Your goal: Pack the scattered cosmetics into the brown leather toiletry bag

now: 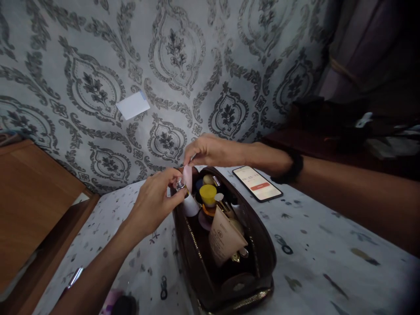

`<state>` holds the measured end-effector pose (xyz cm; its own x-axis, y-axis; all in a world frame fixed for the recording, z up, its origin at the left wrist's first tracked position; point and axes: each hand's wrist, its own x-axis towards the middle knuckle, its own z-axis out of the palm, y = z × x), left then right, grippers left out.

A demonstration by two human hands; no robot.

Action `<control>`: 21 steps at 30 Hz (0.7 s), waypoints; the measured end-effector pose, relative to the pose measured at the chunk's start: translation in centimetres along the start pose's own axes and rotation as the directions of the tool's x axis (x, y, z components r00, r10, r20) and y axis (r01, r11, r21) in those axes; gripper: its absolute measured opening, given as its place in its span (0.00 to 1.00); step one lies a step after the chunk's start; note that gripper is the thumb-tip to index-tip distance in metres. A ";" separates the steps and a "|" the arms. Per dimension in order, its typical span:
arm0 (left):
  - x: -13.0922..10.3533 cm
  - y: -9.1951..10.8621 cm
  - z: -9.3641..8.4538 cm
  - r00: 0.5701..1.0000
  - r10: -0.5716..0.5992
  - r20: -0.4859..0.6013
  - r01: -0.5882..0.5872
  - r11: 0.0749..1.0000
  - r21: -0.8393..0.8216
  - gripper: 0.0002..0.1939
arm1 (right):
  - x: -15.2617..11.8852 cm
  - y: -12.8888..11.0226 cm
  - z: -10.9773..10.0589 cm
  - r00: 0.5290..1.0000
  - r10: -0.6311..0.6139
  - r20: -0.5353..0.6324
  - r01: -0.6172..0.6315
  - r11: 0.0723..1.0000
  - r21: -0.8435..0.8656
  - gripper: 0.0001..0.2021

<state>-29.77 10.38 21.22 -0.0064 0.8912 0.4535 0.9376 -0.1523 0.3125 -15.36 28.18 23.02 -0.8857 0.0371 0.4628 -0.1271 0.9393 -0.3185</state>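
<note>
Over the pouch point(226, 245), hands point(183, 175) grip bottle point(188, 202)

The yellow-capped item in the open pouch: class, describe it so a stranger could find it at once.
Start at the dark brown zip pouch lying open on the patterned cloth. Look to its far end, just below the two hands. There a round yellow cap stands among the packed items, the only bright yellow one, brighter than the beige tube nearer the camera.

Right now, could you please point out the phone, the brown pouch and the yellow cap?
phone point(257, 183), head view, middle of its screen.
brown pouch point(262, 258), head view, right outer wall.
yellow cap point(208, 194), head view, its top.
</note>
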 end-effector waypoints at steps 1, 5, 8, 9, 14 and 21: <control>0.0 0.1 -0.1 1.000 -0.008 0.020 0.007 1.000 0.024 0.05 | 0.0 -0.4 -0.7 1.000 0.001 -0.031 -0.002 1.000 -0.007 0.09; 0.2 0.7 -0.6 0.993 -0.042 0.109 0.023 0.985 0.169 0.04 | -0.1 -2.6 -3.6 0.995 0.018 -0.098 -0.031 0.991 -0.129 0.09; 0.6 1.5 -0.8 0.981 -0.052 0.189 0.000 0.965 0.264 0.04 | -0.8 -4.1 -5.8 0.984 0.061 -0.165 -0.100 0.966 -0.239 0.09; 0.8 1.8 -0.9 0.974 -0.051 0.222 -0.016 0.957 0.290 0.04 | -1.1 -4.5 -6.4 0.978 0.073 -0.194 -0.124 0.956 -0.266 0.08; 2.2 2.8 -0.4 0.908 -0.042 0.418 -0.158 0.887 0.433 0.07 | -2.9 -6.3 -9.3 0.930 0.099 -0.353 -0.243 0.888 -0.391 0.08; 5.4 3.9 1.0 0.773 -0.048 0.632 -0.370 0.775 0.512 0.13 | -5.0 -7.5 -10.9 0.887 0.104 -0.450 -0.356 0.775 -0.522 0.09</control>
<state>-25.77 15.05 24.08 0.1696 0.9666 -0.1920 0.9072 -0.2292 -0.3527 -5.13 24.63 32.11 -0.5975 0.2841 0.7499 0.4498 0.8929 0.0201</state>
